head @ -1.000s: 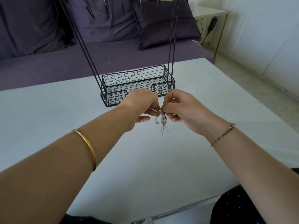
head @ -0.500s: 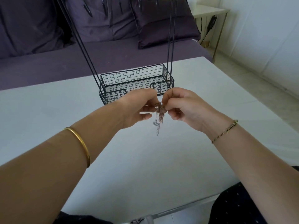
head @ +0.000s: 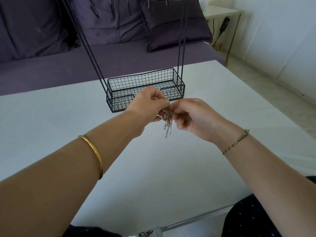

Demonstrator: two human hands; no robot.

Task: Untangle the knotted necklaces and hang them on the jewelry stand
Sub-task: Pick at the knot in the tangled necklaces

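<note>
The left hand (head: 148,106) is a bit higher now, and it and the right hand (head: 191,115) still keep a pinching grip on the knotted necklaces (head: 167,124) above the worktop (head: 153,168), so the knot is not out yet.

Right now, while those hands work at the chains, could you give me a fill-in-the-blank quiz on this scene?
The left hand and the right hand both pinch the knotted necklaces above the ____ table. The jewelry stand behind them has a black wire ____ as its base. The plain gold bangle sits on the ____ forearm.
Missing words: white; basket; left.
</note>
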